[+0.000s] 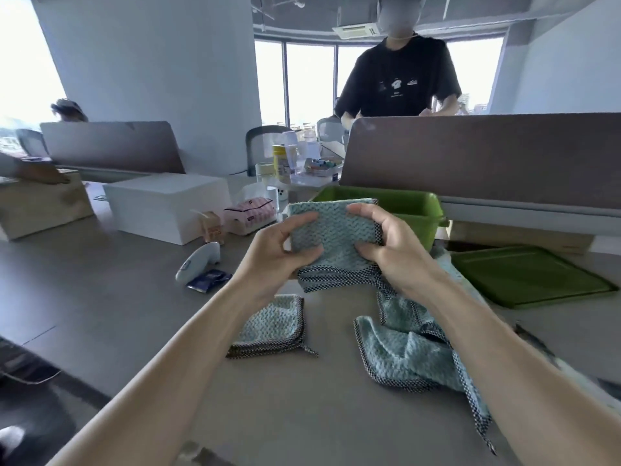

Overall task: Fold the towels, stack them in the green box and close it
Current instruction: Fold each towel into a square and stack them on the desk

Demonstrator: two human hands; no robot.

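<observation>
I hold a folded light-blue towel (331, 235) with dark checked edging up in front of me, above the table. My left hand (279, 253) grips its left side and my right hand (383, 243) grips its right side. Just behind it stands the open green box (406, 205). Its green lid (527, 275) lies flat on the table to the right. A second folded towel (274, 326) rests on the table below my left wrist. An unfolded, crumpled towel (410, 351) lies under my right forearm.
A white box (164, 206), a small carton (212, 227), a pink tissue pack (250, 215), a white handheld device (198, 262) and a dark blue packet (208, 280) sit at the left. Brown desk dividers (487, 153) rise behind. A person stands beyond them.
</observation>
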